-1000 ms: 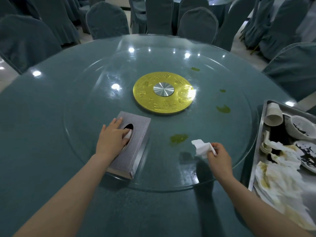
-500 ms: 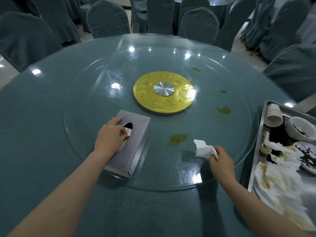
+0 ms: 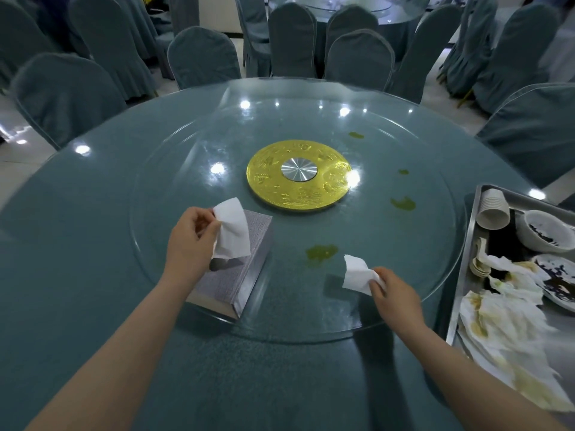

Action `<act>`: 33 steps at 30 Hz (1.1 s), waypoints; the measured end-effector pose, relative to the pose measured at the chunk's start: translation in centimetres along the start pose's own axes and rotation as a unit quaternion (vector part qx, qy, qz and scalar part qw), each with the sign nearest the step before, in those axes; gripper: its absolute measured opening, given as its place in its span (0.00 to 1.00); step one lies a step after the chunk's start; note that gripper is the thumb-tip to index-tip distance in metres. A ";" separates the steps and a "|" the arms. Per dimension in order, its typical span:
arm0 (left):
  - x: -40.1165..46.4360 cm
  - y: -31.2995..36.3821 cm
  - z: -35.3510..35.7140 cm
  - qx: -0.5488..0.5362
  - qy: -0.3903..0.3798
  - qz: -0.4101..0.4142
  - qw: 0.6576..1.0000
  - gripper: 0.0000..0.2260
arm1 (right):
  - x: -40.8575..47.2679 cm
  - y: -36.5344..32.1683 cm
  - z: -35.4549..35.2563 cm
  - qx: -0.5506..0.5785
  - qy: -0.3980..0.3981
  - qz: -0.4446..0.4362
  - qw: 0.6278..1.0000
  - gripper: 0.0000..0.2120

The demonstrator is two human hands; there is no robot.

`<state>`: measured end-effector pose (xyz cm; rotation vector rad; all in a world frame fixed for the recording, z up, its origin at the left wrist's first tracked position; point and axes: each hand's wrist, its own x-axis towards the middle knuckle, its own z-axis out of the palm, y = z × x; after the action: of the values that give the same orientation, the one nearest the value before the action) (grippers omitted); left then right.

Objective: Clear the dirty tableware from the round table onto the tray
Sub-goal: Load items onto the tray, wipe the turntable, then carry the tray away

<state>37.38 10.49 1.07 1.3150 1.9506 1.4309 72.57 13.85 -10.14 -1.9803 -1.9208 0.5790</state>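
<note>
Green spills on glass turntable, beside tissue box.

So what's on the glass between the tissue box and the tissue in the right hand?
In the head view, a green spill lies between the tissue box and that tissue, otherwise bare glass.

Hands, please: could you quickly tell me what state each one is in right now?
Left hand: pinching a fresh tissue above the tissue box.
Right hand: gripping a crumpled tissue.
</note>
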 end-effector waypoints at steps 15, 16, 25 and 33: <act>-9.1 -0.6 12.0 0.048 -0.168 0.022 0.984 0.13 | 0.9 0.4 -2.0 0.101 0.114 0.011 0.988 0.14; -9.3 -1.2 12.4 0.047 -0.161 0.001 0.986 0.13 | 1.0 0.5 -2.0 0.117 0.113 0.024 0.986 0.15; -7.5 -0.7 14.5 -0.020 -0.098 -0.060 0.993 0.10 | 1.7 0.1 -1.2 0.168 0.135 0.043 0.976 0.14; -7.7 -4.1 14.4 0.084 -0.244 -0.030 0.966 0.14 | 2.0 -0.6 -1.4 0.190 0.161 0.035 0.968 0.20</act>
<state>50.03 11.45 -10.02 1.4964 1.7782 0.8207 72.73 15.95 -8.75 -1.7717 -1.4301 0.5557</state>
